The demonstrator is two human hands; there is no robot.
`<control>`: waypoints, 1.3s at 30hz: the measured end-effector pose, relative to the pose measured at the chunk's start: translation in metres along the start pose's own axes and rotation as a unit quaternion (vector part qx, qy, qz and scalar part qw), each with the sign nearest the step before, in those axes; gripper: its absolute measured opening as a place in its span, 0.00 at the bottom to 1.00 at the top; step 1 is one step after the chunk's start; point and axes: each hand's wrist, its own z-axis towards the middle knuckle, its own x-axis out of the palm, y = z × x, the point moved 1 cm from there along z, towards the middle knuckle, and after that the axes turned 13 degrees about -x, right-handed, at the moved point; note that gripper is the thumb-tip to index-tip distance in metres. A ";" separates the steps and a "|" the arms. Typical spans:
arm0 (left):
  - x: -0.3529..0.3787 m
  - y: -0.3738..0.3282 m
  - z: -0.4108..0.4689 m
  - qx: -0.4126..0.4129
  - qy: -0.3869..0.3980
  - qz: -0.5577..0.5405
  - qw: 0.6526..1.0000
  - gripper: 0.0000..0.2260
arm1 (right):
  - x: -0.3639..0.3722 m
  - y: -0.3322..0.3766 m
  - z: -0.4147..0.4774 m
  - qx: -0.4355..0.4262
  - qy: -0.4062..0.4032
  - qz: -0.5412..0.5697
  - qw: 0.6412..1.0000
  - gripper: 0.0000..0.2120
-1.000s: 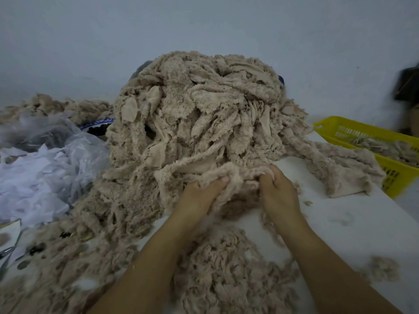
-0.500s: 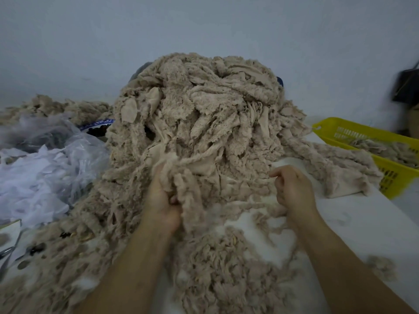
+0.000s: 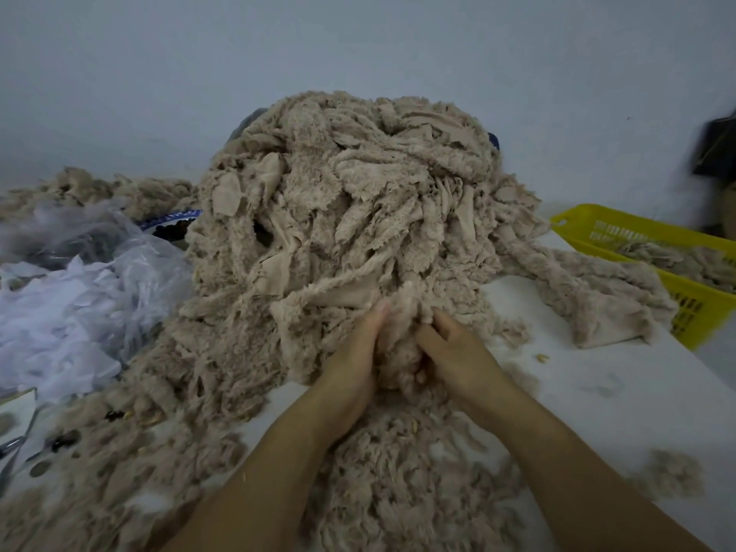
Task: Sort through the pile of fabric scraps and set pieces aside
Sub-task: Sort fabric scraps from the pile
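One pile [image 3: 358,201], one scrap [image 3: 401,350] gripped by left hand [image 3: 352,366], right hand [image 3: 458,354]

The pile of scraps [image 3: 358,217] sits on the table [image 3: 597,404], with the wall [image 3: 358,41] behind. Bags [image 3: 79,308] lie left of it, and a basket [image 3: 589,217] holding scraps is on the right. The left hand [image 3: 350,368] and right hand [image 3: 458,360] meet at its front.
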 end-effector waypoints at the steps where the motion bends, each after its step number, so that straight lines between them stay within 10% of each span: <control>1: 0.000 0.001 0.000 0.004 -0.010 0.024 1.000 0.28 | -0.002 -0.001 0.001 0.019 -0.011 0.023 0.999 0.14; 7: -0.024 -0.017 -0.014 0.262 -0.310 0.216 0.888 0.13 | -0.030 0.006 0.012 0.005 -0.163 0.335 0.928 0.13; 10: -0.039 -0.020 -0.010 0.235 -0.430 0.233 0.840 0.12 | -0.058 0.008 0.014 -0.049 -0.295 0.503 0.811 0.21; 12: -0.047 -0.018 -0.005 0.154 -0.459 0.269 0.833 0.19 | -0.064 0.001 0.012 -0.016 -0.324 0.485 0.812 0.28; 19: -0.057 -0.009 0.003 0.087 -0.404 0.241 0.878 0.13 | -0.030 -0.006 0.015 0.064 -0.200 0.287 0.935 0.21; 23: -0.041 -0.014 0.002 0.009 -0.225 -0.068 0.972 0.11 | -0.015 -0.012 0.010 0.061 -0.117 0.146 0.980 0.17; 29: -0.024 -0.013 -0.001 -0.046 0.009 -0.204 0.978 0.19 | 0.001 -0.008 0.004 0.016 -0.029 -0.019 0.999 0.28; 39: -0.026 -0.013 0.003 -0.060 -0.075 -0.181 0.979 0.21 | -0.007 -0.008 0.006 0.020 -0.097 0.049 0.994 0.08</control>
